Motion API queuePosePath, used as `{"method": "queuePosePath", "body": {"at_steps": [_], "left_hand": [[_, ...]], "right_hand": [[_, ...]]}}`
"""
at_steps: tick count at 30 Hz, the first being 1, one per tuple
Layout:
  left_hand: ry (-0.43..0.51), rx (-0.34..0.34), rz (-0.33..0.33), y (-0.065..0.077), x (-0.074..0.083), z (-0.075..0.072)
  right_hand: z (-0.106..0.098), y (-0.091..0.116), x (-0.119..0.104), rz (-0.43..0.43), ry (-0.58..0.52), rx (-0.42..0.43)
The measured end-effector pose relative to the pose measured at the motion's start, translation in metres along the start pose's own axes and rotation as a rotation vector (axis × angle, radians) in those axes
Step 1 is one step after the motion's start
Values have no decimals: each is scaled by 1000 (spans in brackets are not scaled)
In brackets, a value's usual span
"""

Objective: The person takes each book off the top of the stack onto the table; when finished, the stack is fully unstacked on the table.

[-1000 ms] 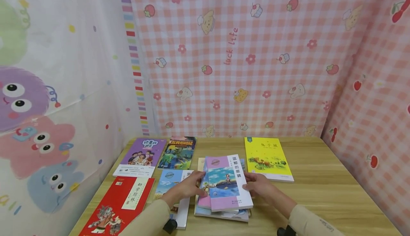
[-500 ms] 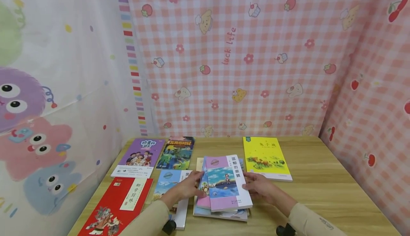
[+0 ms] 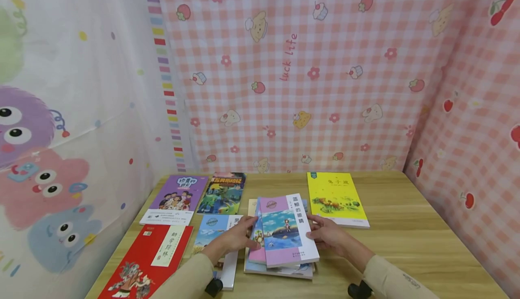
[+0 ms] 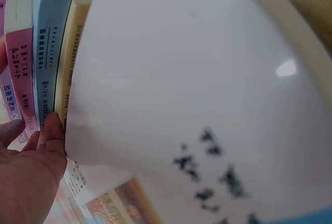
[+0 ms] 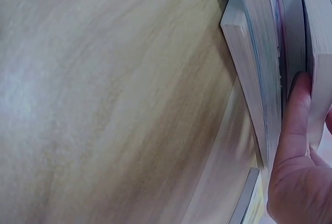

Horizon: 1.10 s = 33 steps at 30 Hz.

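A stack of paperback books sits on the wooden table, topped by a lilac book (image 3: pixel 284 231) with a white title strip. A pink-and-blue book (image 3: pixel 257 256) juts out beneath it to the left, above a pale blue book (image 3: pixel 280 272). My left hand (image 3: pixel 233 238) grips the pink book's left side, thumb on its cover; in the left wrist view its fingers (image 4: pixel 52 130) reach the blue spine below. My right hand (image 3: pixel 333 236) pinches the lilac book's right edge. One right finger (image 5: pixel 295 115) lies in the gap under that book.
A blue-and-white book (image 3: pixel 229 272) lies under my left forearm. Further left are a red book (image 3: pixel 142 263), a purple book (image 3: pixel 176 200) and a dark green comic book (image 3: pixel 222 193). At the back right lies a yellow book (image 3: pixel 337 200). A gingham curtain (image 3: pixel 300 91) hangs behind the table (image 3: pixel 410 236).
The head view has turned slightly, so everything sits a little further left in it. Both hands keep their hold on the stacked books, which stay almost still.
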<state>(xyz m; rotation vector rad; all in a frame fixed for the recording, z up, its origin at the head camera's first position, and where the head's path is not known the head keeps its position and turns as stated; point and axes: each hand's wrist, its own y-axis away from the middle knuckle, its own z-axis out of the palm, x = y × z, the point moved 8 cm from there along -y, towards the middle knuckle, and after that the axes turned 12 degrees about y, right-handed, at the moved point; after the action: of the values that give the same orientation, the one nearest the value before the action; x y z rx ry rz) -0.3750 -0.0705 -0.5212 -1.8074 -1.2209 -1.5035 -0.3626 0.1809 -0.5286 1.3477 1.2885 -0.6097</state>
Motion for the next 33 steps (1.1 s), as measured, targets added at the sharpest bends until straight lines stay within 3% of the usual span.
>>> {"method": "queuePosePath", "body": {"at_steps": [22, 33], "left_hand": [[15, 9, 2, 1, 1, 1], [9, 25, -12, 0, 0, -1]], "right_hand": [[-31, 3, -13, -97, -77, -7], [-91, 9, -5, -138, -103, 17]]}}
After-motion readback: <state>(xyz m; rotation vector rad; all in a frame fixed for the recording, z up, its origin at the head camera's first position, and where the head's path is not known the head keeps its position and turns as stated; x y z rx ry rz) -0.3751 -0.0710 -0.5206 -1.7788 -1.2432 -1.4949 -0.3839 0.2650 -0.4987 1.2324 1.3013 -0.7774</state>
